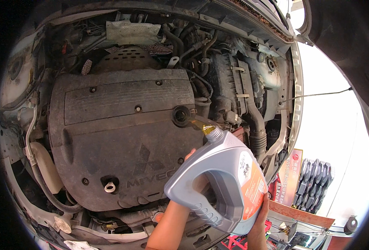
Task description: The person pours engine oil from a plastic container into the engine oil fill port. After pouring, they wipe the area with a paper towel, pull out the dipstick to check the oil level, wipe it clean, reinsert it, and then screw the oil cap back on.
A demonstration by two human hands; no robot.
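A grey plastic oil jug (230,162) with an orange and white label is tilted over the engine, its neck pointing up and left. Amber oil (199,124) runs from the mouth toward the round black oil filler opening (181,115) in the engine cover (122,137). My left hand (190,154) grips the jug from its far side; most of the hand is hidden behind the jug, with fingertips showing past its upper edge. Against the jug's lower right side, near its base, my right hand (261,214) is wrapped and supports it.
A pale dipstick handle (110,187) stands up at the cover's front. Right of the cover lie the black air filter housing (230,83) and a ribbed intake hose (257,141). A thin prop rod (315,95) crosses at right. Below it are a red box (287,177) and black parts (313,183).
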